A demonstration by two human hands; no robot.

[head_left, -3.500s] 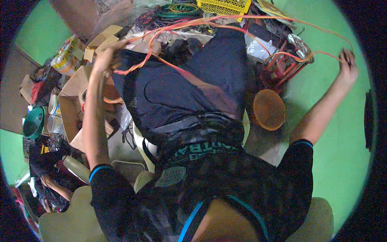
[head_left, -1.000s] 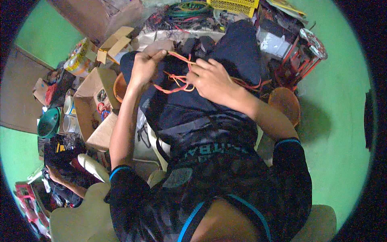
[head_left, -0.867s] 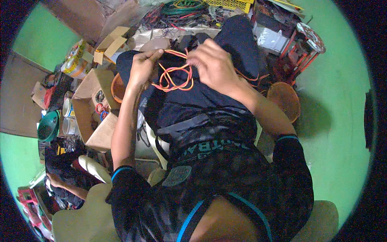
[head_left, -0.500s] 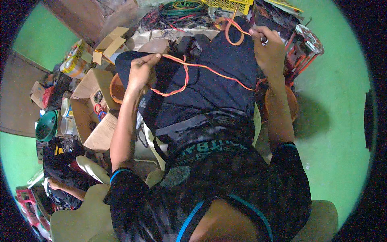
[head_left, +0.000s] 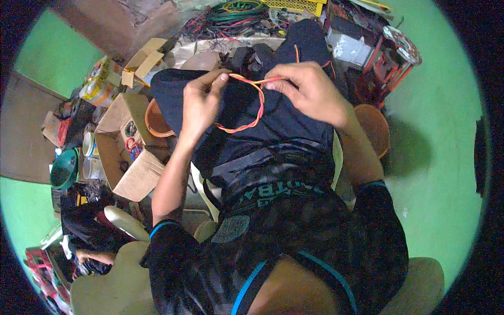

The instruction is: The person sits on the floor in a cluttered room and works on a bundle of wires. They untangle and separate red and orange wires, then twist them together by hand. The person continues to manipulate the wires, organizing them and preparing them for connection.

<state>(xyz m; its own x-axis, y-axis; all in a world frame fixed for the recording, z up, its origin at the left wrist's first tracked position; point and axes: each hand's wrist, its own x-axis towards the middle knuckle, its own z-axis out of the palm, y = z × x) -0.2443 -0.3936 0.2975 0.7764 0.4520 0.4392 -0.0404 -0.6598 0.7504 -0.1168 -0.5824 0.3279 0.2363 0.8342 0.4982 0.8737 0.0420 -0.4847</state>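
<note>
A twisted red-and-yellow electrical wire is stretched between my hands above my lap. My left hand pinches it between thumb and fingers, and a loop hangs down from there, curving back under that hand. Just to the right, my right hand is closed on the same wire, its fingertips near the spot where the strands cross. A short orange end sticks up behind the right hand, over my dark trousers. How the wire runs inside each palm is hidden.
Left of my legs stands an open cardboard box holding coloured wires, beside an orange bowl and a green basin. Ahead lies a heap of wires. On the right are a red metal frame and an orange bucket. Another person's hand shows lower left.
My right hand has come down and left from the far right, close to my left hand. The wire span between them is much shorter. My left hand has shifted slightly right.
</note>
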